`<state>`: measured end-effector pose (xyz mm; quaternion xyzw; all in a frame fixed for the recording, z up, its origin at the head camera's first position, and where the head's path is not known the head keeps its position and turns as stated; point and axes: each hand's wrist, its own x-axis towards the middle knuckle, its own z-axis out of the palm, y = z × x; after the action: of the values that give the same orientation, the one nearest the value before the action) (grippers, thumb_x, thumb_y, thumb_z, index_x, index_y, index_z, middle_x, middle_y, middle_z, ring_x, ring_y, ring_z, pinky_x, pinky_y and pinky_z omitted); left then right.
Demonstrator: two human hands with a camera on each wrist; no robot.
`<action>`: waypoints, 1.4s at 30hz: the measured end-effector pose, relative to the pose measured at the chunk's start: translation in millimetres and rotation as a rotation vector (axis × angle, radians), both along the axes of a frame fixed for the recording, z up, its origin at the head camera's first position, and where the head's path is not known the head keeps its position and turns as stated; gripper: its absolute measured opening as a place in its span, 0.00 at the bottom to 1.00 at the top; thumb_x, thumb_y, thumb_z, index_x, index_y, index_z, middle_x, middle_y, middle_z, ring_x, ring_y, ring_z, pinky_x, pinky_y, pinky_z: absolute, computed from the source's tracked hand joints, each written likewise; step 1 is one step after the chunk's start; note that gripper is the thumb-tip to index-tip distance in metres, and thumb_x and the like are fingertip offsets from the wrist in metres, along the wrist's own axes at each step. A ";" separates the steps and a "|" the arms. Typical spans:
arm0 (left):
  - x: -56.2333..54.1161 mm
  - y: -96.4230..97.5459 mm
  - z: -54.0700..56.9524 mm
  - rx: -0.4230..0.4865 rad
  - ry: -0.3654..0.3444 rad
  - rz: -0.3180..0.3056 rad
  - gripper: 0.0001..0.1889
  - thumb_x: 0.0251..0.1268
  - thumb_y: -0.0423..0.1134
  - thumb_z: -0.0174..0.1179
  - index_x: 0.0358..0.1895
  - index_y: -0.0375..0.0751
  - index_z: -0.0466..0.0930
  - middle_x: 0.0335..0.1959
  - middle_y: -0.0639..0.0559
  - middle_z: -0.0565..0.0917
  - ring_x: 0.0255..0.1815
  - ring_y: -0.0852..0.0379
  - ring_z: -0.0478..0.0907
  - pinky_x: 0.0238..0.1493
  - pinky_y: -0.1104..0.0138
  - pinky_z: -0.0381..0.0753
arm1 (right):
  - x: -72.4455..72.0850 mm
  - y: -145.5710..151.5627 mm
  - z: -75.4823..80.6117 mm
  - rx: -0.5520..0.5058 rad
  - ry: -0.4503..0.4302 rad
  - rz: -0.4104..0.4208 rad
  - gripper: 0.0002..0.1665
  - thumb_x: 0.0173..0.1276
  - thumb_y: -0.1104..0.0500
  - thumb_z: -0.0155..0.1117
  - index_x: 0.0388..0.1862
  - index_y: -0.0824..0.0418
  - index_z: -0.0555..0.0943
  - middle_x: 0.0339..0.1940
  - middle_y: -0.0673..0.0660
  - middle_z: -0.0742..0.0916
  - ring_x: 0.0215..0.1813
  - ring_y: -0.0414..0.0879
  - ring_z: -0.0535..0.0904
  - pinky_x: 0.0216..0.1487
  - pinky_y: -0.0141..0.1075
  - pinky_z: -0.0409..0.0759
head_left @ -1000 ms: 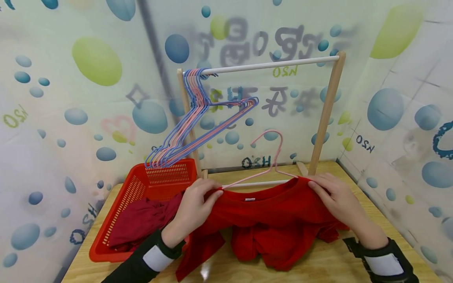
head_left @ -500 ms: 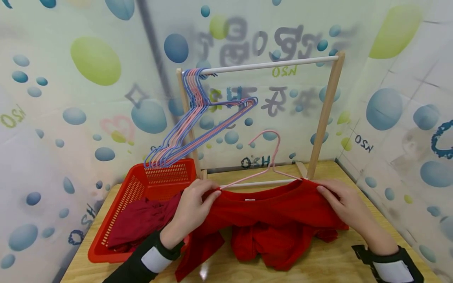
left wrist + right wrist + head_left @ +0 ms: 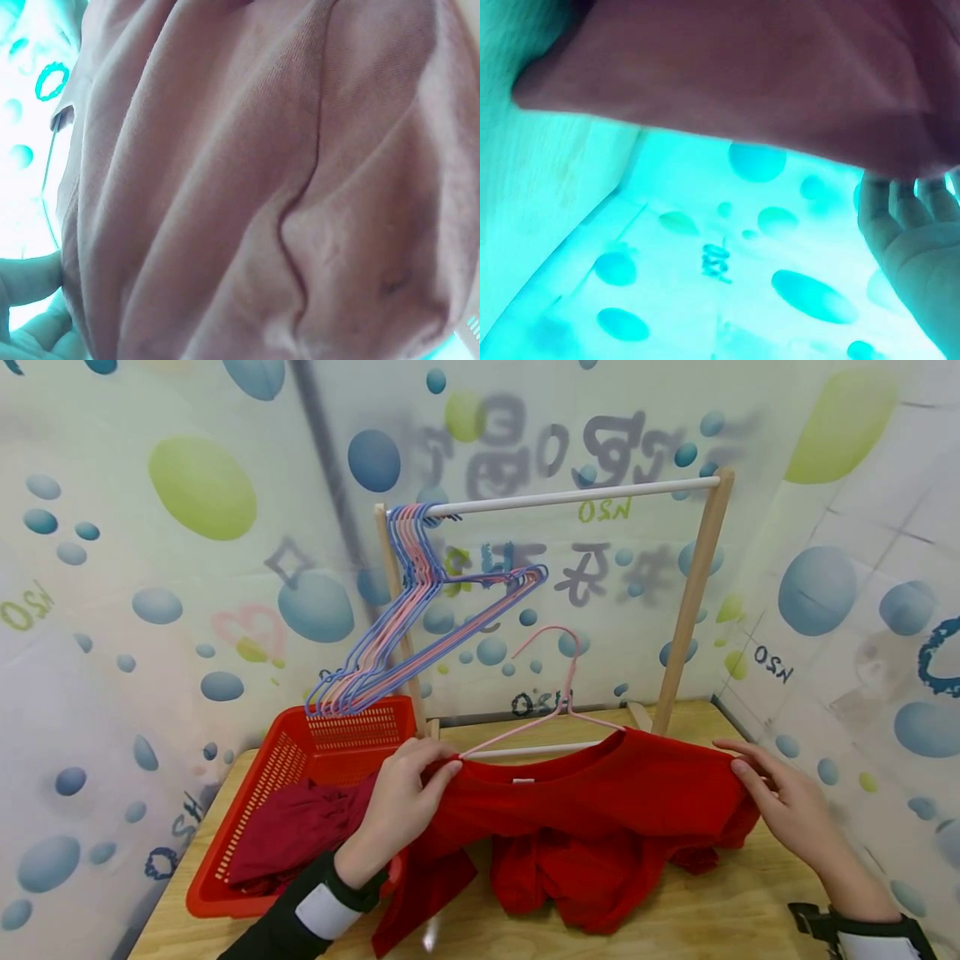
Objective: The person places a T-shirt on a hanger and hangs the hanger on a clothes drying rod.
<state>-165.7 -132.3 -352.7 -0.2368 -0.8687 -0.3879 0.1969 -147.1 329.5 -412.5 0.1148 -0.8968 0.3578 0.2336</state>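
Observation:
A red shirt [image 3: 570,802] with a small white neck label hangs on a pink hanger [image 3: 566,693], whose hook rises above the neckline. My left hand [image 3: 405,802] pinches the shirt's left shoulder between thumb and fingers, where the hanger's arm enters the cloth. At the right sleeve's outer end, my right hand [image 3: 795,806] pinches the fabric with thumb and fingertips. Most of the hanger's lower part is hidden inside the shirt. In the left wrist view, folded cloth [image 3: 225,180] fills most of the picture. The right wrist view shows fingers [image 3: 904,202] reaching behind the sleeve's edge [image 3: 742,112].
A rack with a white rail [image 3: 585,493] and wooden posts stands behind. Several blue and pink hangers [image 3: 412,610] hang at its left end. A red basket [image 3: 217,852] on the left holds dark red cloth [image 3: 307,827]. The wooden table [image 3: 660,918] lies beneath.
My right hand has slid outward along the shoulder to the sleeve's end, spreading the sleeve to the right. The hanger's hook has shifted slightly left and up. My left hand keeps its hold.

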 end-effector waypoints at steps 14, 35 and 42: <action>-0.5 -1.4 -1.1 0.013 -0.003 0.031 0.04 0.66 0.32 0.70 0.42 0.39 0.89 0.35 0.50 0.89 0.37 0.56 0.78 0.40 0.64 0.80 | 1.8 5.9 0.8 -0.095 0.048 -0.028 0.17 0.76 0.70 0.60 0.61 0.70 0.78 0.41 0.23 0.80 0.40 0.20 0.76 0.39 0.14 0.73; 1.6 1.5 -1.8 0.018 -0.017 0.011 0.03 0.67 0.31 0.69 0.41 0.41 0.88 0.34 0.52 0.87 0.36 0.58 0.75 0.38 0.66 0.76 | 2.5 10.4 13.4 0.073 0.035 -0.010 0.18 0.77 0.71 0.57 0.63 0.66 0.80 0.52 0.21 0.78 0.48 0.11 0.70 0.47 0.10 0.67; 0.9 2.6 -1.8 0.018 -0.010 -0.006 0.04 0.67 0.31 0.69 0.42 0.40 0.88 0.35 0.51 0.88 0.37 0.58 0.75 0.39 0.66 0.77 | -4.8 -36.4 33.8 0.146 0.234 0.076 0.22 0.65 0.71 0.71 0.58 0.60 0.85 0.50 0.43 0.87 0.57 0.21 0.68 0.60 0.14 0.60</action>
<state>-164.7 -129.7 -354.5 -0.2356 -0.8654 -0.3976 0.1934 -151.9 293.1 -378.7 0.2063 -0.8821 0.2843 0.3139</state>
